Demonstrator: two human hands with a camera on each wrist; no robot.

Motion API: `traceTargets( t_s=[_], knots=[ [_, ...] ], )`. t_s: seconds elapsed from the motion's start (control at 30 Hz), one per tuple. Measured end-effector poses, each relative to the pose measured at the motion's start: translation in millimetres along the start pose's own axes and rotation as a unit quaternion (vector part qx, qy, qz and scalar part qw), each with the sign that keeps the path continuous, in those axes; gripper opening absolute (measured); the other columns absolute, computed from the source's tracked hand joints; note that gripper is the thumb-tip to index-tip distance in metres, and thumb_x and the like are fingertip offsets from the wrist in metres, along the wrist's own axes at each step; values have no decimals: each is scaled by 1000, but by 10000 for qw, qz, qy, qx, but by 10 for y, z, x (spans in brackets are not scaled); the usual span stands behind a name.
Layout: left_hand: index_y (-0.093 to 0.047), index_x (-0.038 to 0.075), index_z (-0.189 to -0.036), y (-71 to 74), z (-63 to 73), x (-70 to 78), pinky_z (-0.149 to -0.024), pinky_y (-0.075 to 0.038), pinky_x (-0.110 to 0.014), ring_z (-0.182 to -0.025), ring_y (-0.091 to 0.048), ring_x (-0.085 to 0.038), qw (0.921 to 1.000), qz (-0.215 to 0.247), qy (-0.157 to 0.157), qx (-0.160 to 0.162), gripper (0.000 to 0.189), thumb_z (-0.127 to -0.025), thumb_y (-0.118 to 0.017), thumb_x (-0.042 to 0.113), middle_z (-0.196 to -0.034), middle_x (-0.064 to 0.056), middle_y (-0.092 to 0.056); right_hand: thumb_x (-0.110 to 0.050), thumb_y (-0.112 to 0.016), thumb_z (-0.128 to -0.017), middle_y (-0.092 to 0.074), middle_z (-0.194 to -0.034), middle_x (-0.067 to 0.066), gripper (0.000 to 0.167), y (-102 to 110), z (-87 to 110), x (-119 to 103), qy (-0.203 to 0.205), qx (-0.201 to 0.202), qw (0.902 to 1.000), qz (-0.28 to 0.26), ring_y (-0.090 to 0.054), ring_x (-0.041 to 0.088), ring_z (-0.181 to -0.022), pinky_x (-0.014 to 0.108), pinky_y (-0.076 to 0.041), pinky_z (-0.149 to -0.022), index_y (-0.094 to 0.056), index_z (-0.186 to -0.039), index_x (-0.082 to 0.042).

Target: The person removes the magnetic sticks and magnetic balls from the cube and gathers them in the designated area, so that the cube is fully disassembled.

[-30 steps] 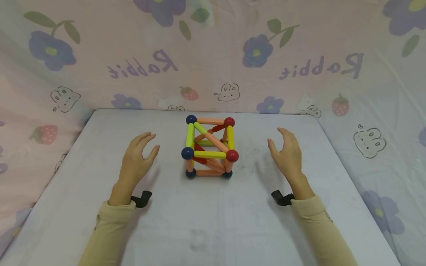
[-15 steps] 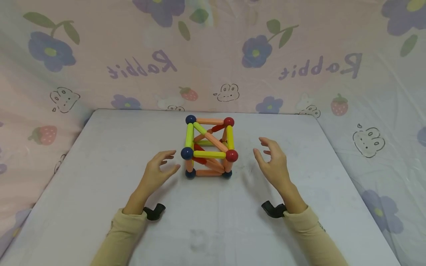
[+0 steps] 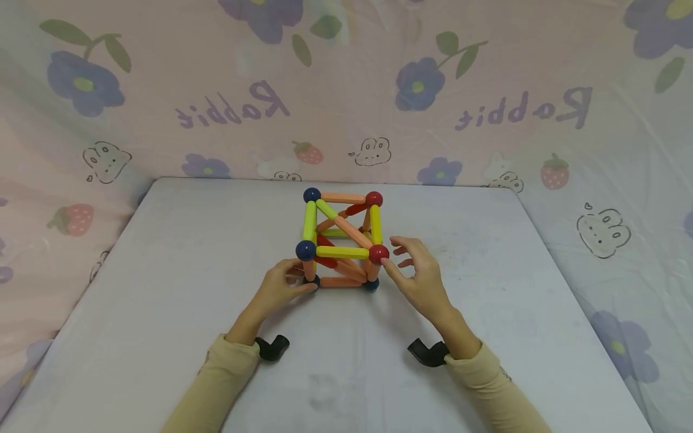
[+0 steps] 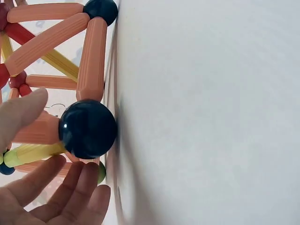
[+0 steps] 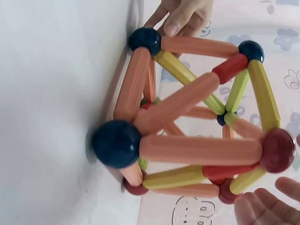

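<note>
Plastic-looking, the cube frame (image 3: 343,252) is set on the white table (image 3: 346,367), at two o'clock from the left hand (image 3: 277,293) and ten o'clock from the right hand (image 3: 425,281). The left fingers are loosely curved around the near-left blue ball (image 4: 88,130), the right ones relaxed and parted beside the red ball (image 3: 379,254); firm contact cannot be told. Lightness, slickness and breakable joints are expected; opposite lower corners are best held.
</note>
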State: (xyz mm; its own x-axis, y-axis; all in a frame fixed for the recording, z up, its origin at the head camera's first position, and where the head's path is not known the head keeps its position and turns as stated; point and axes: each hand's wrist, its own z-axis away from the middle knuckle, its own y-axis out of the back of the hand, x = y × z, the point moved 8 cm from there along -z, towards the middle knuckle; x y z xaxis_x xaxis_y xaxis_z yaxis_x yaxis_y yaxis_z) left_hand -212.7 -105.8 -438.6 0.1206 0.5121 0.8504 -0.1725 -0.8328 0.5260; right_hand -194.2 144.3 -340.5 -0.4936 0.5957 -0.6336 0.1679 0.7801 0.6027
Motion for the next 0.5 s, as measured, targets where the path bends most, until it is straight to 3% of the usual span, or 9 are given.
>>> traceTargets(
  t_s=[0.27, 0.5],
  knots=[
    [-62, -1, -116, -28, -77, -40, -90, -56, -43, -101, -64, -32, 9992, -100, 381, -36, 43, -79, -79, 11, -112, -22, -62, -11, -80, -78, -63, -104, 13, 44, -132, -42, -118, 214, 75, 9997, 20, -57, 18, -85, 21, -52, -60, -61, -117, -2],
    [-63, -1, -110, -29, -133, -44, -82, -57, -37, -93, -66, -27, 9993, -135, 292, -171, 39, -77, -80, 11, -103, -21, -66, -8, -80, -76, -62, -95, 14, 35, -144, -89, -158, 107, 310, 9995, 31, -57, 17, -72, 19, -50, -54, -64, -106, 1]
  ],
)
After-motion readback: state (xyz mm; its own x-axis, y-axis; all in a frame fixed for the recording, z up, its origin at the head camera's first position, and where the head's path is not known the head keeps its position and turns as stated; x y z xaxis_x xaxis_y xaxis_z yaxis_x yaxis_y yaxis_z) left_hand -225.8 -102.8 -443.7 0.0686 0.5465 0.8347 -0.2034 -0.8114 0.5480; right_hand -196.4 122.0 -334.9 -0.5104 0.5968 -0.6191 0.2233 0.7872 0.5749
